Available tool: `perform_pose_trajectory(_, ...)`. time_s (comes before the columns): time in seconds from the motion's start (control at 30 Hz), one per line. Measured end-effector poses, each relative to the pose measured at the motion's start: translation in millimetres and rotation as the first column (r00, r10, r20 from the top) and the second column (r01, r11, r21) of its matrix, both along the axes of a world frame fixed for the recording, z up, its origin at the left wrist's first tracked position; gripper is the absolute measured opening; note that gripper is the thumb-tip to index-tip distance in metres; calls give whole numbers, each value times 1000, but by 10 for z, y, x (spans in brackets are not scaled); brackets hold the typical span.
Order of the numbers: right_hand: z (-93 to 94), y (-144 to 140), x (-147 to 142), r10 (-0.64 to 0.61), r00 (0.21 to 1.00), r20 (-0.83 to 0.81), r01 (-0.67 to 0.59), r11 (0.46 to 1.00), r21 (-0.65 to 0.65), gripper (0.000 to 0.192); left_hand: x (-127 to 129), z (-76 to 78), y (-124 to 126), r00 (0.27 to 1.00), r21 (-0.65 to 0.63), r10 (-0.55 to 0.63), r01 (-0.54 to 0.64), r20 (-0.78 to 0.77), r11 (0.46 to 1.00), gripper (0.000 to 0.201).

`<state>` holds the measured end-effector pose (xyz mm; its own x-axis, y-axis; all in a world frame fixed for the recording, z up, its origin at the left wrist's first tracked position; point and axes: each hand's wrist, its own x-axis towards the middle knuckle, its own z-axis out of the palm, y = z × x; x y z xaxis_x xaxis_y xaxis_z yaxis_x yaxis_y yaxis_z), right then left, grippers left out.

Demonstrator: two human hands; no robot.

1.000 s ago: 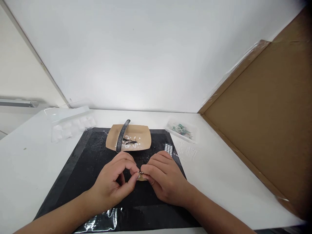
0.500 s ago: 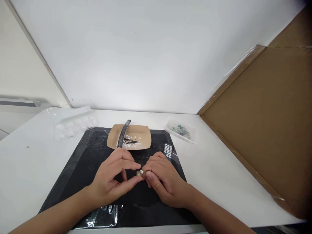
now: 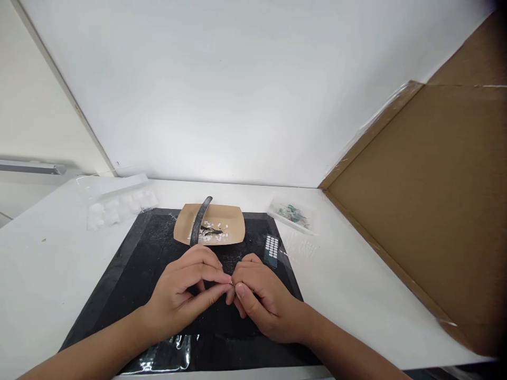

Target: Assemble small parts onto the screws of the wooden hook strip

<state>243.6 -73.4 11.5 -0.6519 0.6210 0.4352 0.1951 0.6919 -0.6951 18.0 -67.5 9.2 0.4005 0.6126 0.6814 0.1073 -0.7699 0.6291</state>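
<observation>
My left hand (image 3: pixel 194 293) is closed in a pinch, its thumb and forefinger together at the fingertips of my right hand. My right hand (image 3: pixel 265 298) is closed too, the thumb pressed against the curled forefinger. Between the two sets of fingertips shows only a tiny pale bit (image 3: pixel 232 283); the fingers hide the rest of it, and its kind cannot be made out. Both hands are over the black mat (image 3: pixel 150 274). Beyond them is a tan cardboard tray (image 3: pixel 233 214) with loose white bits and black scraps. A curved dark nail file (image 3: pixel 200 221) leans across it.
Right of the tray lies a dark sheet of white oval stickers (image 3: pixel 271 248). Farther right stand a clear box (image 3: pixel 293 215) with green and clear pieces and scattered clear bits (image 3: pixel 304 245). A plastic pack of white pads (image 3: pixel 122 206) lies left; a cardboard panel (image 3: pixel 428 211) borders the right.
My left thumb and forefinger have closed together and moved slightly right against the right fingertips. The small white piece and tan scrap seen between my hands are now mostly hidden.
</observation>
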Motion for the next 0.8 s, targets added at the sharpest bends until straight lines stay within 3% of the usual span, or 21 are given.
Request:
perform_pose_trajectory(0.33,-26,-18,-36,-141,989,32,138,986,99,24,25,5,-58,1000,-132,18,-20,-15,991,25)
perform_pose_trajectory(0.5,-56,-27,-57,-179,981,77,163,971,176,20,42,-20,-78,998,-119,59,-60,-15,991,23)
perform_pose_trajectory(0.8,6,-58,-49,-126,989,71,123,992,41,26,45,-6,-89,992,4,112,-112,-60,994,21)
